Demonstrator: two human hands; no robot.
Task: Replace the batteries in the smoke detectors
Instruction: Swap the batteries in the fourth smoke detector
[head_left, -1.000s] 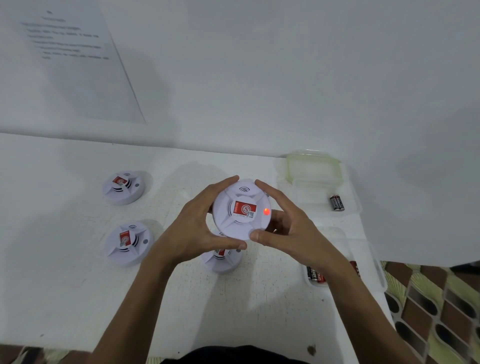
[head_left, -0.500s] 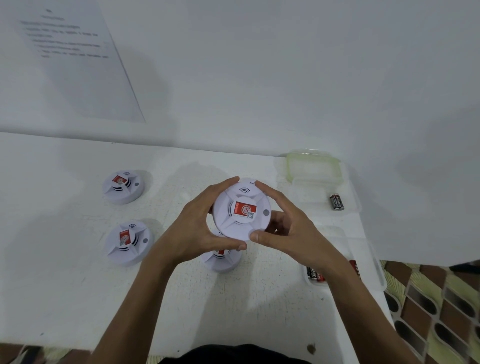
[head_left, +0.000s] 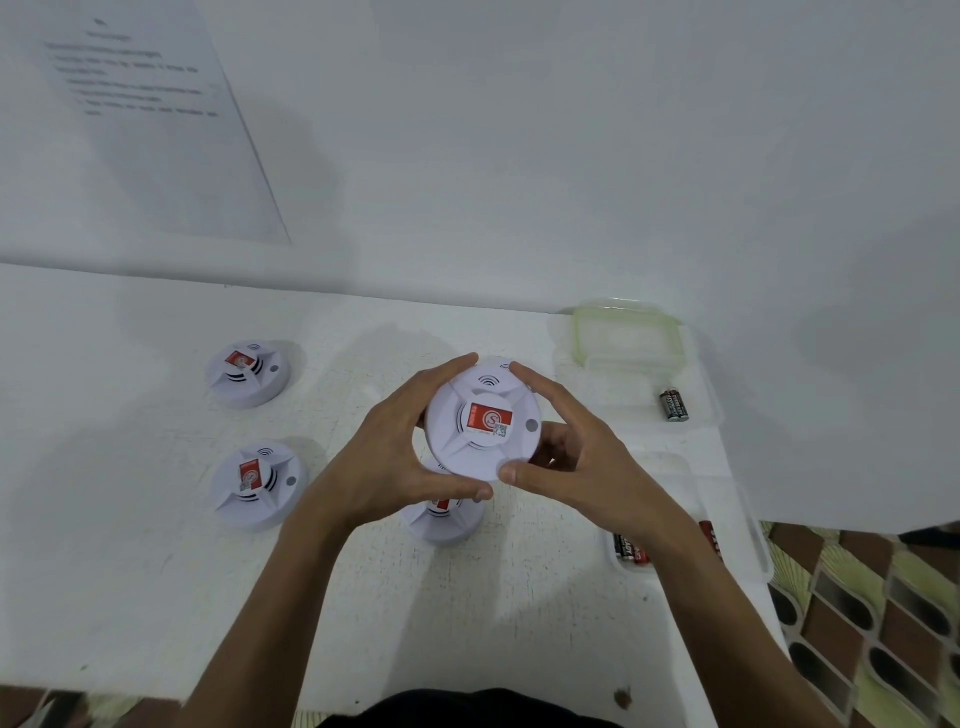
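Observation:
A round white smoke detector (head_left: 480, 423) with a red label is held face up above the table. My left hand (head_left: 387, 457) grips its left rim and my right hand (head_left: 566, 460) grips its right rim, thumbs meeting at the near edge. Its indicator dot is dark. Under my hands stands another detector (head_left: 441, 522), partly hidden. Two more detectors rest at the left, one far (head_left: 248, 373) and one near (head_left: 257, 484). Black and red batteries (head_left: 631, 550) lie in a clear container by my right wrist. A pair of black batteries (head_left: 674, 405) lies in another clear tray.
The white table (head_left: 130, 571) meets a white wall with a printed sheet (head_left: 150, 119) taped at the upper left. A clear green-rimmed lid (head_left: 626, 332) sits at the back right. The table's right edge drops to a patterned floor (head_left: 883, 623).
The red light on the held detector was lit a second ago and is now off. Both hands keep nearly the same grip and place.

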